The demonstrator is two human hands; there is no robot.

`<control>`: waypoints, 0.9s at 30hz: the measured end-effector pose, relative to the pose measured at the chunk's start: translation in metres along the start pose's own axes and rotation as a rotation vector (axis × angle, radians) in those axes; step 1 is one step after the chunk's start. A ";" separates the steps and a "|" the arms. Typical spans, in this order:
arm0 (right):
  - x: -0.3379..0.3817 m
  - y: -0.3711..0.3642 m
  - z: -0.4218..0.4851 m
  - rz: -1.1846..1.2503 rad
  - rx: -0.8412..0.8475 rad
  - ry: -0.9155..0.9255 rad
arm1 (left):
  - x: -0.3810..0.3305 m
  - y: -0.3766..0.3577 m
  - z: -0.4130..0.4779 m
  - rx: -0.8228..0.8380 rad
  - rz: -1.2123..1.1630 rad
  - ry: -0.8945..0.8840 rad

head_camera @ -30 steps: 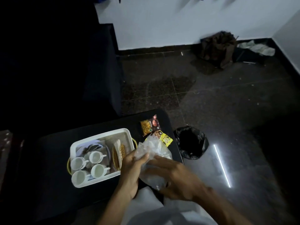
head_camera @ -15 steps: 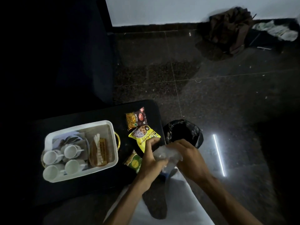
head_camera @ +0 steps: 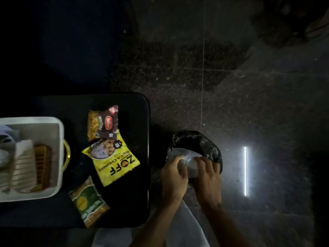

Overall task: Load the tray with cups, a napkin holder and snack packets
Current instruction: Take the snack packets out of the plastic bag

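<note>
Right now both my hands, left and right, clutch a clear plastic bag over the bin; the snack packets lie leftward on the table, nearer my left.

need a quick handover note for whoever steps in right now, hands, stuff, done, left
Left hand and right hand: both grip a crumpled clear plastic bag over the black bin on the floor.
White tray on the dark table: napkin holder inside; cups out of frame.
Three snack packets lie on the table beside the tray.
Left: drop the bag, move the packets into the tray.
</note>
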State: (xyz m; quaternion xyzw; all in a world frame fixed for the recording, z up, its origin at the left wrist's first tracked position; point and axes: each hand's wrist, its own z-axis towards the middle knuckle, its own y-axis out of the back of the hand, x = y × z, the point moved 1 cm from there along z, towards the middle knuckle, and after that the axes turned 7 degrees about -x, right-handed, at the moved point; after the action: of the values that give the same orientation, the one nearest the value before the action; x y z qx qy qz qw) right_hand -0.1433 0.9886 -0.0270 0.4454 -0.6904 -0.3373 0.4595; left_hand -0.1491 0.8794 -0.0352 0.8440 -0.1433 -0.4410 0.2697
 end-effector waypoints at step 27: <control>-0.047 -0.131 0.053 -0.380 0.619 -0.063 | 0.051 -0.019 -0.012 0.342 0.109 -0.025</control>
State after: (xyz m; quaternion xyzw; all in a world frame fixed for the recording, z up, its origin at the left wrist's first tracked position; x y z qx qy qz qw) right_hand -0.1447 0.9854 -0.1764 0.6732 -0.6786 -0.2051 0.2105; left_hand -0.1103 0.8743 -0.0740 0.8629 -0.2651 -0.4056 0.1439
